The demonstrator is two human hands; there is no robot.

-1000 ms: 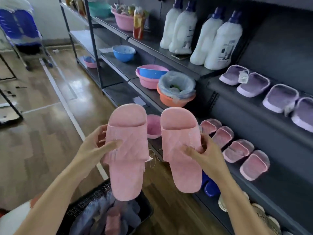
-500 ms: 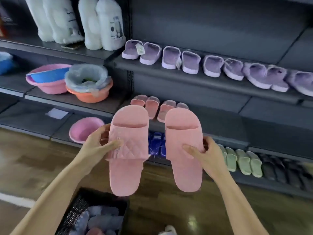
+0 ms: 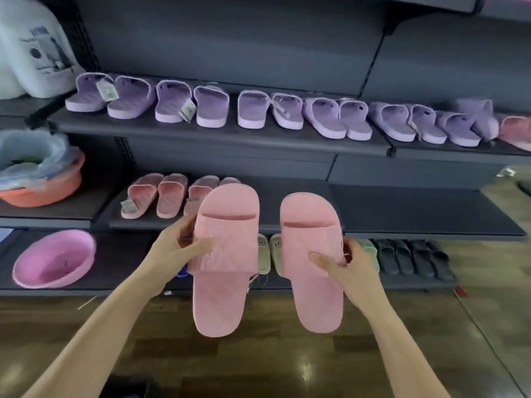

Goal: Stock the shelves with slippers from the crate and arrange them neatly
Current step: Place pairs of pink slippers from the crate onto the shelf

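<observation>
A long row of purple slippers (image 3: 255,110) is sitting side by side along the upper shelf (image 3: 218,139). Pink slippers (image 3: 155,196) are lying at the left end of the middle shelf (image 3: 402,214). On the bottom shelf (image 3: 120,259), a pink basin (image 3: 54,258) is resting at the left, while green slippers (image 3: 263,254) and black slippers (image 3: 413,258) are lining up further right, just above the wood floor (image 3: 287,363). An orange basin (image 3: 43,185) is sitting on the side shelf (image 3: 57,214).
</observation>
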